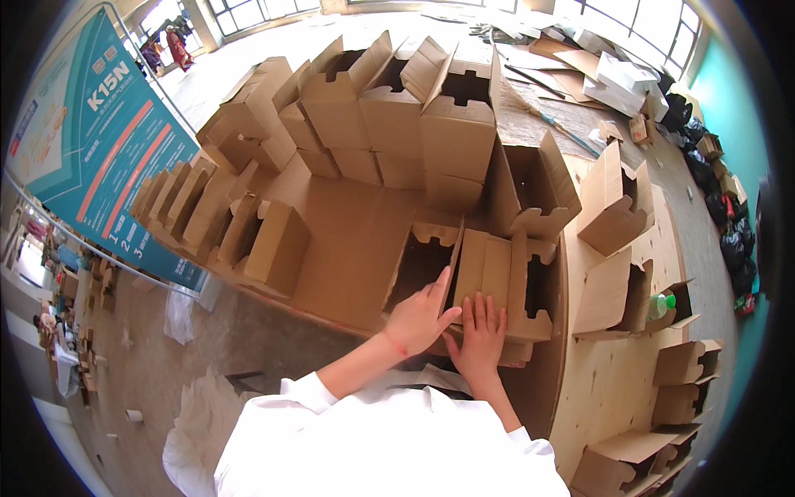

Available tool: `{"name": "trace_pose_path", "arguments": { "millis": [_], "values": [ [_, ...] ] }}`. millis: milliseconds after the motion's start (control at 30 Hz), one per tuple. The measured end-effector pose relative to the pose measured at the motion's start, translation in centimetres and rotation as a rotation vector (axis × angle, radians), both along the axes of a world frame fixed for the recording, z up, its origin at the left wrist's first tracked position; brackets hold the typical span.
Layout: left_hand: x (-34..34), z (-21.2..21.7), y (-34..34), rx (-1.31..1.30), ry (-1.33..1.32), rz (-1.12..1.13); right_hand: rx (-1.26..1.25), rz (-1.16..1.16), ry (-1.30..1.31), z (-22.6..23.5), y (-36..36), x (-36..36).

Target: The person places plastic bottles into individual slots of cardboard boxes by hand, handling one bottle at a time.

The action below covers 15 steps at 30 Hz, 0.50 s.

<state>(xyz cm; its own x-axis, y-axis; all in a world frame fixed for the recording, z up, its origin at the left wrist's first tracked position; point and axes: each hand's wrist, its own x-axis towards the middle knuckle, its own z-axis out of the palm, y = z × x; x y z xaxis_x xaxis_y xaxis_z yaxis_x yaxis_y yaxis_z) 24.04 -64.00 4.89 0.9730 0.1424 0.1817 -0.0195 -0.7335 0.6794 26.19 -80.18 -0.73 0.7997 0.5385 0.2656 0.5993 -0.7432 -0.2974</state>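
My right hand (pixel 480 335) lies flat on the near end of a brown cardboard box (pixel 484 258) with its top folded over, the fingers stretched out. Just left of it, my left hand (pixel 416 319) is open too, its straight fingers along the raised flap of an open-topped cardboard box (pixel 398 269). I cannot tell how firmly they touch it. Neither hand holds anything. On the right side, another open cardboard box (pixel 517 290) with a notched edge stands against the folded one.
Open cardboard boxes (pixel 397 124) are stacked along the table's (pixel 339 224) far side. More boxes (pixel 277 248) line its left edge. To the right, a wooden board (pixel 621 348) carries several open boxes, one holding a green-topped bottle (pixel 661 306). A teal banner (pixel 108 132) stands left.
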Motion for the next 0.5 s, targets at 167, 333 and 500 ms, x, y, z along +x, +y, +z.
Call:
{"name": "trace_pose_path", "arguments": {
  "millis": [167,333,500],
  "values": [
    [-2.5,4.8,8.9,0.065,-0.325,0.183,-0.027,-0.029,-0.007,1.0,0.3,-0.1],
    [-6.4,-4.0,32.7,0.300,-0.072,0.746,0.031,-0.038,-0.024,0.0,0.7,-0.1],
    [-6.8,-9.0,42.4,0.081,0.725,0.473,0.034,-0.065,-0.057,-0.4,1.0,0.0]
  ]
}}
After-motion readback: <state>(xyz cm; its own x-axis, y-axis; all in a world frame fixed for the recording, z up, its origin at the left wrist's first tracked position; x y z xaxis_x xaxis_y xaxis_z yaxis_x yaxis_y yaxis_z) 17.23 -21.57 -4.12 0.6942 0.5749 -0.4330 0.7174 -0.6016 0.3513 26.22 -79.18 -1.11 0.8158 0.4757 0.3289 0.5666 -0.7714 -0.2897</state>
